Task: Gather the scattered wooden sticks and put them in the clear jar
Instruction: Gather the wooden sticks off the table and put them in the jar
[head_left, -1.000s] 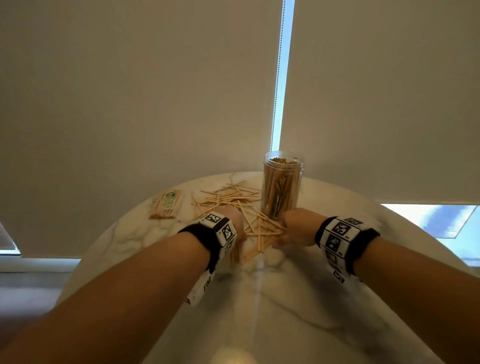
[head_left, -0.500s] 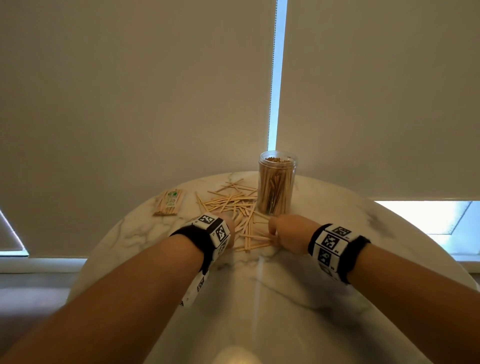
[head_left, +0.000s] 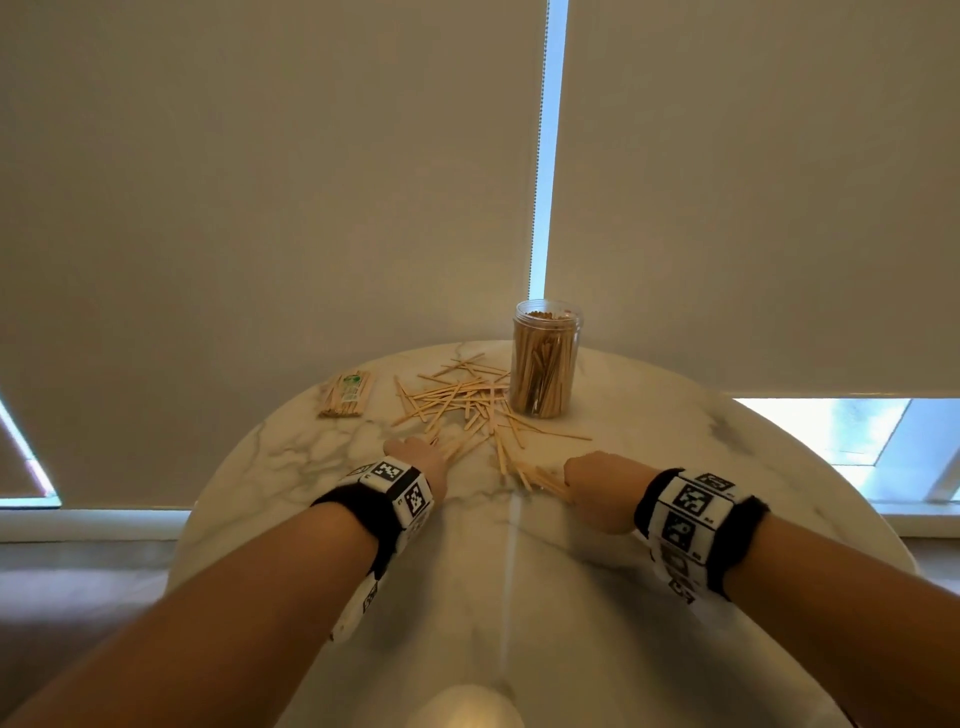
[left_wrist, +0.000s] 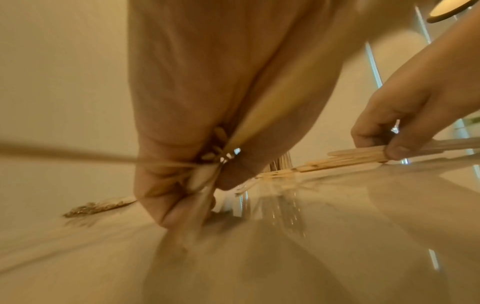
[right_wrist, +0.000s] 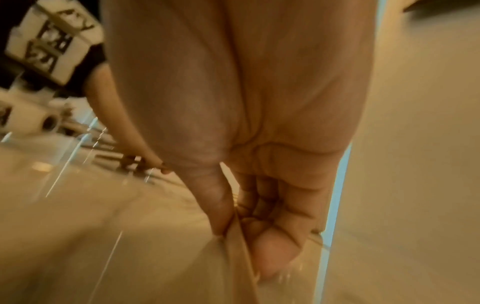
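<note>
A clear jar (head_left: 545, 364), nearly full of upright wooden sticks, stands at the far side of the round marble table (head_left: 675, 597). Loose wooden sticks (head_left: 457, 400) lie scattered just left of and in front of it. My left hand (head_left: 415, 454) sits at the near edge of the pile and grips a bunch of sticks (left_wrist: 207, 164) in its curled fingers. My right hand (head_left: 589, 480) pinches a small bundle of sticks (head_left: 540, 480) between thumb and fingers; in the left wrist view that bundle (left_wrist: 363, 156) lies level just above the tabletop.
A wrapped pack of sticks (head_left: 347, 395) lies at the table's far left. Closed roller blinds (head_left: 260, 182) hang right behind the table, with a bright gap between them. The table's near half is bare marble.
Both hands have drawn back from the jar toward me and apart. The right hand now holds a small bundle away from the pile, to the right.
</note>
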